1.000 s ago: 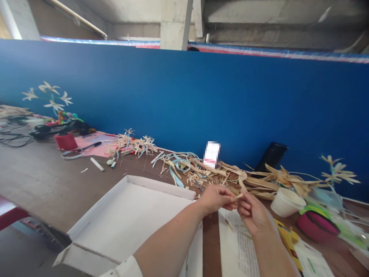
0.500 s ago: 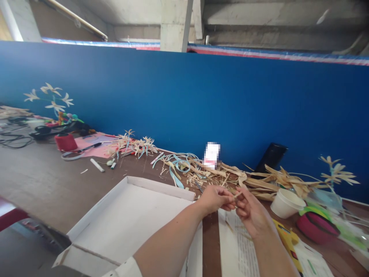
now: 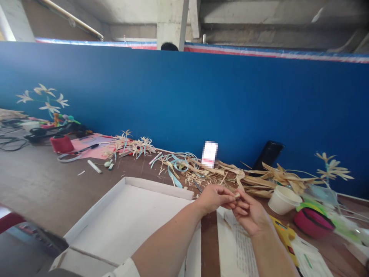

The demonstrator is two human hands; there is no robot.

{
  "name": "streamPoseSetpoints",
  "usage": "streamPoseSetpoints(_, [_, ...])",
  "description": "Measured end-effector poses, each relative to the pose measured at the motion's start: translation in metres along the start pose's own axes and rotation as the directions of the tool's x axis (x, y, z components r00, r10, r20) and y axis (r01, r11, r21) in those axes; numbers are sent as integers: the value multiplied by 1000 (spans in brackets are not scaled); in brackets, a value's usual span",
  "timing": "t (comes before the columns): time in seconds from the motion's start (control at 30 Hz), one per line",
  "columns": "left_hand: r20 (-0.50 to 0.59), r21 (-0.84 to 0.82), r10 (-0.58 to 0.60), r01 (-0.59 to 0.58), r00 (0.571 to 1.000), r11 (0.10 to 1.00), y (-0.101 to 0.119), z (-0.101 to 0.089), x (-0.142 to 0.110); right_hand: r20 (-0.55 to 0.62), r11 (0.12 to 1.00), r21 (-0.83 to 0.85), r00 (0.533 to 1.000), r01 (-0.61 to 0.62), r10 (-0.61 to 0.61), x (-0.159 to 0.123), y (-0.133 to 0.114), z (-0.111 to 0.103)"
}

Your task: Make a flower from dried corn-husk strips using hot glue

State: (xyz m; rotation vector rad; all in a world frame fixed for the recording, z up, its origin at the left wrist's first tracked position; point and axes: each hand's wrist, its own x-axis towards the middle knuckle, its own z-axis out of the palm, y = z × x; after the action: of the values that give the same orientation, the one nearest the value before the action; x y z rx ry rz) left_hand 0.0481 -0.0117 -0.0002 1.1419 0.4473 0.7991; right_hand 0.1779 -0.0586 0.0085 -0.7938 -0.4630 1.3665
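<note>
My left hand and my right hand meet over the table, fingertips pinched together. Between them is a small pale piece of dried husk, mostly covered by the fingers. Below my right hand lies a printed sheet of paper. Just beyond the hands are cut husk scraps and long dried husk strips. Under my left forearm lies an open white cardboard box.
To the right stand a white paper cup, a yellow glue gun and a pink round pouch. Finished husk flowers stand behind them. A black case leans against the blue partition. A red spool sits left.
The husk piece shows smaller between my fingertips, and my right fingers have shifted around it. The view has turned slightly right. A person's head top now shows above the partition.
</note>
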Motion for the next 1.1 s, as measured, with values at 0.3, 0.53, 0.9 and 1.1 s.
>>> streamPoseSetpoints(0.3, [-16, 15, -32, 32, 999, 999, 0, 0, -1, -159, 1000, -27, 987, -13, 8, -1, 0, 3])
streamPoseSetpoints(0.53, [2, 30, -48, 48, 999, 998, -1, 0, -2, -195, 998, -11, 979, -67, 63, -3, 1, 7])
streamPoseSetpoints(0.9, [-34, 57, -70, 72, 997, 996, -5, -4, -1, -159, 966, -231, 976, 111, -150, -9, 3, 13])
streamPoseSetpoints(1.1, [-22, 43, -38, 39, 999, 998, -3, 0, -3, -101, 992, -120, 993, 43, -55, -2, 6, 5])
